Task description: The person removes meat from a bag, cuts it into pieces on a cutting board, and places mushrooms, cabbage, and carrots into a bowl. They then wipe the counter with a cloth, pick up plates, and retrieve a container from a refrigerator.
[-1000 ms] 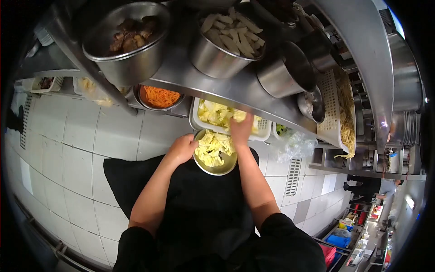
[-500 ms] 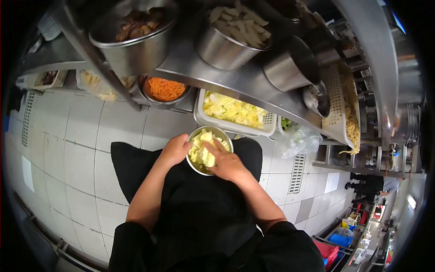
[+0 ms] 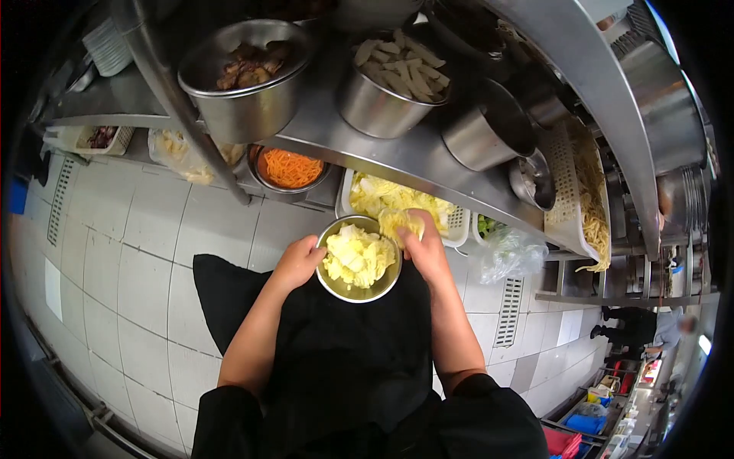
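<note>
My left hand (image 3: 298, 264) grips the left rim of a round metal bowl (image 3: 359, 295), its fingers closed on the edge. Chopped yellow-white cabbage (image 3: 358, 256) is heaped inside the bowl. At the bowl's upper right, my right hand (image 3: 423, 243) is closed on a clump of cabbage (image 3: 399, 223), between the bowl and a white basket. That basket (image 3: 459, 224) holds more chopped cabbage and stands on the low shelf just beyond the bowl.
A steel shelf (image 3: 321, 145) above carries metal pots, one with pale strips (image 3: 401, 73). Shredded carrot (image 3: 289, 168) fills a bowl below it. Right are a noodle basket (image 3: 562, 191) and plastic bag (image 3: 508, 252). Another person (image 3: 650, 329) stands far right.
My right hand has moved out of the bowl, up and to the right, and now holds a clump of cabbage. The heap in the bowl looks fuller. The camera view has shifted slightly.
</note>
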`<state>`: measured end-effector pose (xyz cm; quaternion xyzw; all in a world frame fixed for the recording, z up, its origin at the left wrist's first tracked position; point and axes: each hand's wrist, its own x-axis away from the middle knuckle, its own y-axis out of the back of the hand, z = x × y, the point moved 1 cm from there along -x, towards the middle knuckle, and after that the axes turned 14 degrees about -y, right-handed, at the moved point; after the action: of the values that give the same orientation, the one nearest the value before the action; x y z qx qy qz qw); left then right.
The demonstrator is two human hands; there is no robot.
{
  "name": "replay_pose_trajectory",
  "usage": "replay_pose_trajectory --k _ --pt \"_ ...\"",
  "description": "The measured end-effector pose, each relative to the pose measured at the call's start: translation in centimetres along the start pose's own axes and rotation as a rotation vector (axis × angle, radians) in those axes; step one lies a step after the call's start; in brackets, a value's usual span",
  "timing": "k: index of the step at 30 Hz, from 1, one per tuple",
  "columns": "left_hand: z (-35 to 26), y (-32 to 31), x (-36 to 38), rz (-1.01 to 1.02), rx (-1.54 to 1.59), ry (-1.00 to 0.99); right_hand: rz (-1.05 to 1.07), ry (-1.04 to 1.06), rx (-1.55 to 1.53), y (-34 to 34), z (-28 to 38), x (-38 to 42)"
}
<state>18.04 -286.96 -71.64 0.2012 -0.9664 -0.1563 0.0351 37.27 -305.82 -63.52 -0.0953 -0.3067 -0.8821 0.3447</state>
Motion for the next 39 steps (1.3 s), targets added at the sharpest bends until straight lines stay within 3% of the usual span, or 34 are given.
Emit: replay_pose_trajectory --k 2,3,4,6,8,9,13,14,18,21,23,24,26,27,29,35,39 --pt "-0.8 0.6 0.5 0.012 -0.099 0.003 -0.248 -0.02 -0.056 0.4 0.1 -2.2" --pt "0.3 0.4 0.9 -0.026 -0.093 -0.061 -0.449 0.145 0.27 1.1 -0.8 -3.9" --pt "-0.5 0.7 1.5 -0.021 -0.057 -0.025 -0.466 0.154 0.268 1.7 -0.3 -3.7" --pt "-1.0 1.4 2.4 -0.035 -0.028 0.002 -0.434 -0.075 0.642 2.7 1.6 -2.4" --pt "-3.1 2.9 3.4 -0.047 -0.082 0.03 -0.065 -0.003 0.657 4.0 5.1 1.2" --pt "-3.9 3.6 3.5 -0.049 -0.083 0.072 0.125 0.095 0.341 4.5 8.1 3.3" --pt "-6.5 5.7 2.7 -0.065 -0.117 0.053 -0.365 0.674 0.352 7.5 19.6 3.3" --pt "-7.3 6.1 2.3 -0.074 -0.125 0.046 -0.329 0.472 0.442 7.8 22.5 2.2" --pt "-12.0 7.8 0.1 -0.187 -0.053 -0.105 -0.384 0.544 0.684 6.6 27.3 -4.9" --pt "-15.0 9.6 -1.0 -0.18 -0.162 -0.136 -0.261 0.619 0.956 6.2 27.9 -7.6" --pt "-16.1 10.6 -1.8 -0.178 -0.137 -0.143 -0.03 0.637 0.803 7.0 27.7 -9.5" --pt "-16.7 11.0 -2.2 -0.165 -0.114 -0.154 -0.031 0.643 0.804 7.6 27.5 -9.6" --pt "-18.1 11.6 -3.0 -0.154 -0.102 -0.169 0.184 0.318 0.471 8.5 27.5 -8.9" --pt "-19.0 11.7 -3.2 -0.133 -0.045 -0.162 0.179 0.324 0.471 8.8 27.4 -8.5" --pt "-20.0 11.9 -4.0 -0.107 0.02 -0.162 0.16 0.341 0.164 9.2 26.8 -6.7" --pt "-20.4 11.9 -5.8 -0.105 0.01 -0.169 0.357 0.409 -0.135 8.5 24.2 0.5" --pt "-21.2 11.6 -5.3 -0.13 0.019 -0.199 0.574 0.339 -0.033 7.8 22.7 2.1"
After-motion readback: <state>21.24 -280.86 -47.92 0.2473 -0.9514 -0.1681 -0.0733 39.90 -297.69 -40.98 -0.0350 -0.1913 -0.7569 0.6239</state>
